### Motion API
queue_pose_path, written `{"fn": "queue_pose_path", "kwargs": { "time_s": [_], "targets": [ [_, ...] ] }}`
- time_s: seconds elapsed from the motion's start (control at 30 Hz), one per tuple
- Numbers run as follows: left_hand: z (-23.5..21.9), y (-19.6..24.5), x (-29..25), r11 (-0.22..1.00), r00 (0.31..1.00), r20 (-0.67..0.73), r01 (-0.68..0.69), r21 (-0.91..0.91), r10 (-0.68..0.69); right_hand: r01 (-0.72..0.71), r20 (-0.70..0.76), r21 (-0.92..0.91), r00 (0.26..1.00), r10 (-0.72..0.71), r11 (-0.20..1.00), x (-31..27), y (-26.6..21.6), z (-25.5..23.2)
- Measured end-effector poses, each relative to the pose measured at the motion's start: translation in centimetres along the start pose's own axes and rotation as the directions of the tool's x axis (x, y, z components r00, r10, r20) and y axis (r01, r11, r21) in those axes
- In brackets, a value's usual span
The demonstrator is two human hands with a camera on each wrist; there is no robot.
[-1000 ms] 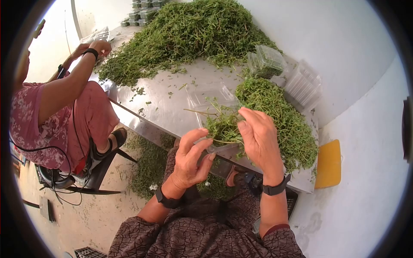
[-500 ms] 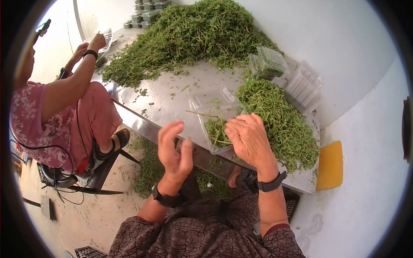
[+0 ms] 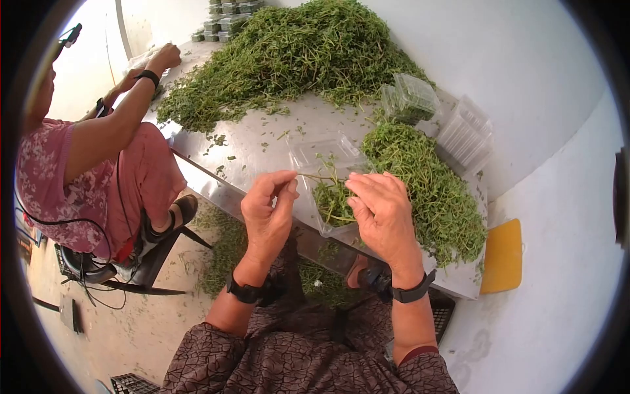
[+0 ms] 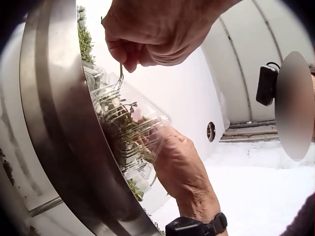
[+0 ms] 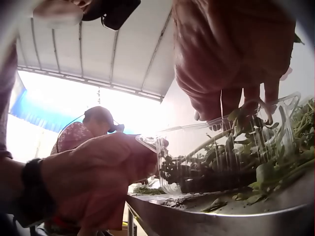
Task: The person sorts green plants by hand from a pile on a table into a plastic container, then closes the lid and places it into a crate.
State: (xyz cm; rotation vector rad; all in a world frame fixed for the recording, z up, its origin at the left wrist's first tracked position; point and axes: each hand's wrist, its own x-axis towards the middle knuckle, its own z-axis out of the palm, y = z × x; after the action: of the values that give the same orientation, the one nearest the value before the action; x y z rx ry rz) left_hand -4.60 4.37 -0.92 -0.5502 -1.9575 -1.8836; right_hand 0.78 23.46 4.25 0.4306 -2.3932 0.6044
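My left hand (image 3: 268,209) pinches the end of a thin brown-green stem (image 4: 121,69) between thumb and fingertips, in front of the container. From there the stem runs across toward my right hand (image 3: 386,217). That hand is over the right side of the clear plastic clamshell container (image 3: 326,228), with its thumb apart from the fingers. Its fingertips reach down to the leafy greens (image 5: 231,152) inside the box in the right wrist view. The box's clear lid (image 3: 321,146) lies folded back on the metal table (image 3: 252,141).
A large heap of greens (image 3: 295,52) covers the table's back, and a smaller pile (image 3: 426,190) lies right of the container. Filled boxes (image 3: 412,98) and nested empty ones (image 3: 464,134) stand behind it. Another person (image 3: 85,157) sits at left. A yellow board (image 3: 503,256) leans on the wall.
My left hand, raised and apart from the greens half a second ago, has come forward and pinched the stem's end. The right hand has stayed over the container, its thumb and fingers spreading apart.
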Motion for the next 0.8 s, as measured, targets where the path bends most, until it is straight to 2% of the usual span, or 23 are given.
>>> {"fn": "queue_pose_path", "kwargs": {
  "time_s": [0.17,0.23,0.27,0.33,0.37,0.43,0.53,0.67,0.77,0.8],
  "targets": [
    [0.2,0.6,-0.2,0.993,0.997,-0.007,-0.074,0.091,0.074,0.004,-0.012,0.007,1.0,-0.004,1.0,0.4,-0.5,0.6],
    [0.6,0.6,0.2,0.971,0.957,-0.223,-0.145,0.191,0.187,0.012,0.001,0.008,1.0,-0.012,1.0,0.3,-0.3,1.0],
    [0.7,0.4,0.4,0.971,0.955,-0.225,-0.151,0.187,0.192,0.017,-0.003,0.003,1.0,-0.017,1.0,0.3,-0.3,1.2],
    [0.6,-0.1,0.6,0.995,0.978,-0.193,-0.071,0.075,0.085,0.01,0.011,0.012,1.0,-0.01,1.0,0.2,-0.4,1.5],
    [0.6,-0.1,0.5,0.995,0.977,-0.194,-0.071,0.074,0.084,0.011,0.014,0.013,1.0,-0.011,1.0,0.2,-0.4,1.6],
    [0.5,-0.2,0.5,0.981,0.992,-0.077,-0.087,0.175,0.102,0.008,0.022,0.014,1.0,-0.009,1.0,0.4,-0.6,1.6],
    [0.6,-0.4,0.5,0.982,0.993,-0.046,-0.097,0.163,0.106,0.0,0.026,0.015,1.0,0.0,1.0,0.4,-0.3,1.9],
    [0.7,0.1,0.5,0.984,0.992,-0.073,-0.095,0.152,0.107,-0.005,0.021,0.034,1.0,0.005,0.999,0.5,-0.1,2.2],
    [1.0,0.6,0.3,0.996,0.991,-0.117,-0.064,0.066,0.072,0.006,0.016,0.033,1.0,-0.007,0.999,0.7,0.0,2.3],
    [1.1,1.1,0.3,0.993,0.987,-0.12,-0.101,0.065,0.108,0.005,0.018,0.034,1.0,-0.006,0.999,0.8,-0.1,2.3]
  ]
}}
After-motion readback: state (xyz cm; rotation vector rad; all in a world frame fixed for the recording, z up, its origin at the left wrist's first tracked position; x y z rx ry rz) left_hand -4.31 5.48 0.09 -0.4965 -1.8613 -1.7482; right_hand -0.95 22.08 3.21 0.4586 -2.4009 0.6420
